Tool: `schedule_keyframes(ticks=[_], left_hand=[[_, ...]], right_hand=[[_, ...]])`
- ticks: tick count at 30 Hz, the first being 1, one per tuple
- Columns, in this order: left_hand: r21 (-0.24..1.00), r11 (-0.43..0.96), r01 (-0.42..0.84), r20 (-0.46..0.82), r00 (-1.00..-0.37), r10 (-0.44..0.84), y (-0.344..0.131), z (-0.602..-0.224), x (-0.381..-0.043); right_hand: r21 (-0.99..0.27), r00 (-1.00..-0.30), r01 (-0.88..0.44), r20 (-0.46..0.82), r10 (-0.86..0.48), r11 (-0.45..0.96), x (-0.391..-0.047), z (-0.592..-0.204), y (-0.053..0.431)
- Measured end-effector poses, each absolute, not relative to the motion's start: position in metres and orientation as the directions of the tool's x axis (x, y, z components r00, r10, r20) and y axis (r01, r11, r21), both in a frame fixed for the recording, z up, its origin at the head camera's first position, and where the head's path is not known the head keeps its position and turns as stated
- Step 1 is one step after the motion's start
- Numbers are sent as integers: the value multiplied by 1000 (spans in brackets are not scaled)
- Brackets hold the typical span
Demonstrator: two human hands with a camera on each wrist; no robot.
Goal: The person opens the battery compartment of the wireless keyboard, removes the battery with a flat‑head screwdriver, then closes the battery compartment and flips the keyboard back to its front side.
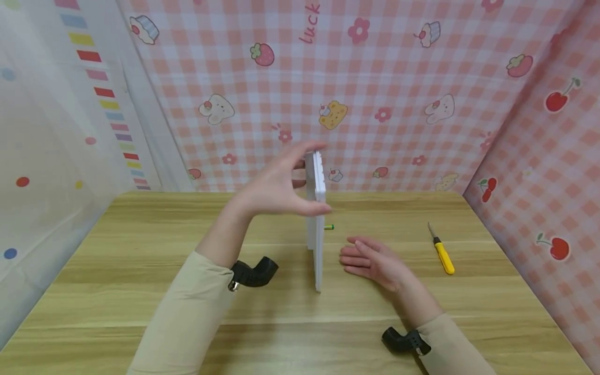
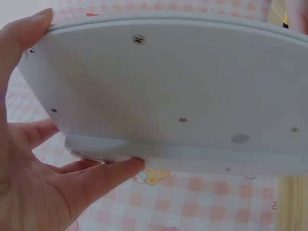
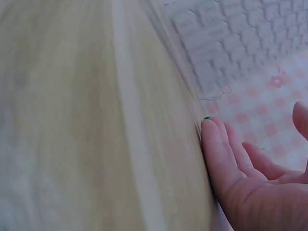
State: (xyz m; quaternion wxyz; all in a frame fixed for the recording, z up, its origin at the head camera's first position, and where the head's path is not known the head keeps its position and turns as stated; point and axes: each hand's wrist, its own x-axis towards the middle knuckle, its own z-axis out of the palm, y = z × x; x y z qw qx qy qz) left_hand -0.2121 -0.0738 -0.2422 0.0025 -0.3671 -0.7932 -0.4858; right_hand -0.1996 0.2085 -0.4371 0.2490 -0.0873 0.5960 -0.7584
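A white keyboard (image 1: 320, 234) stands on edge over the middle of the table. My left hand (image 1: 276, 185) grips its upper end, thumb on the near edge and fingers round the far side. In the left wrist view the keyboard's underside (image 2: 159, 82) shows several small screws. Its keys (image 3: 240, 38) face right, as the right wrist view shows. Held low to the right of the keyboard, my right hand (image 1: 377, 263) has loosely extended fingers and nothing in them. Partly hidden behind the keyboard is a small green cylinder (image 1: 329, 227), battery-like in look.
On the right of the wooden table (image 1: 154, 291) lies a screwdriver (image 1: 442, 255) with a yellow handle. A pink checked cloth (image 1: 398, 130) hangs at the table's back edge, and further cloths enclose the left and right sides.
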Motion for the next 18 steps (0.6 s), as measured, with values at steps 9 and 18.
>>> schedule_keyframes(ticks=[9, 18], left_hand=[[849, 34, 527, 442, -746, 498, -83, -248, -209], [833, 12, 553, 486, -742, 461, -91, -256, -209]], right_hand=[[-928, -828, 330, -196, -525, -174, -197, -437, 202], [-897, -798, 374, -183, -574, -233, -194, -439, 198]])
